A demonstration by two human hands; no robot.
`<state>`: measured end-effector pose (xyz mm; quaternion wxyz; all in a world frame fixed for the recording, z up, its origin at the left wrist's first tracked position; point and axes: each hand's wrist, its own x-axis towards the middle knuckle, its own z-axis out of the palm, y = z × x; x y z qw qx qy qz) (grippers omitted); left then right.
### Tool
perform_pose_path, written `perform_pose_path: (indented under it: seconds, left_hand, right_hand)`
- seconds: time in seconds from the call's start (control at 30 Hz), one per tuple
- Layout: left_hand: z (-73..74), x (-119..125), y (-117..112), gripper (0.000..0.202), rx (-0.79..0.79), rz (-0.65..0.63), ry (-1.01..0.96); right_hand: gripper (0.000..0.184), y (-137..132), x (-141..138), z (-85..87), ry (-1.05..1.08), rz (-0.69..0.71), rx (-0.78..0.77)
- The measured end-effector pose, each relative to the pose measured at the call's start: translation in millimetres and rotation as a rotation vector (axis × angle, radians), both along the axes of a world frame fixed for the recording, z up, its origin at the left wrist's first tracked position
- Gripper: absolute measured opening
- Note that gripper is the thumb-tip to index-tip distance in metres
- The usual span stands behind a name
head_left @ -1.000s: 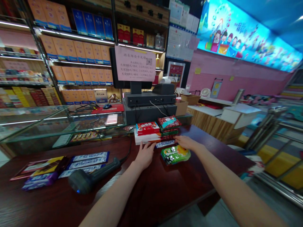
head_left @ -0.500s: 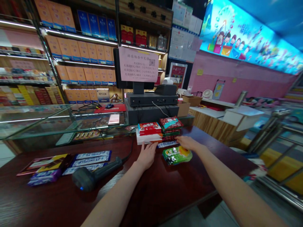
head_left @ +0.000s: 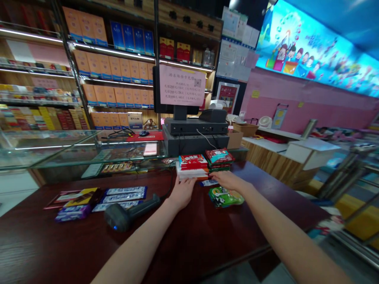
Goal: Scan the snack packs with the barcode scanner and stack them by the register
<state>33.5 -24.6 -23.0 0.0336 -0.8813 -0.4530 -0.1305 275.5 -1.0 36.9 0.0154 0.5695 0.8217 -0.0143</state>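
Head view: left hand [head_left: 182, 193] touching stacked snack packs [head_left: 192, 172].

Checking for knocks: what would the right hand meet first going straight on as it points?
Probably the white-based stack of red packets, just ahead of the right hand; the dark green-and-red packet stack sits very close, so depth leaves this uncertain.

A head-worn camera looks forward and down from the person's own viewpoint across a dark wooden counter [head_left: 56, 244], close above the left hand [head_left: 182, 193] and right hand [head_left: 229, 180], its wide view reaching the lit store shelves [head_left: 114, 75] beyond.
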Motion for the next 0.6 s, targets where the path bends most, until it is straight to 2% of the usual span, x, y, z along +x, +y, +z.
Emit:
perform_pose_path:
  seconds: [0.33, 0.6]
  left_hand:
    - [31.2, -50, -8, 0.041, 0.009, 0.049, 0.038]
    - [39.9, -100, -11, 0.04, 0.021, 0.151, 0.01]
  right_hand:
    - [0.04, -2, -60, 6.6, 0.001, 0.131, -0.015]
    - [0.043, -4, -103, 11.2, 0.069, 0.231, -0.018]
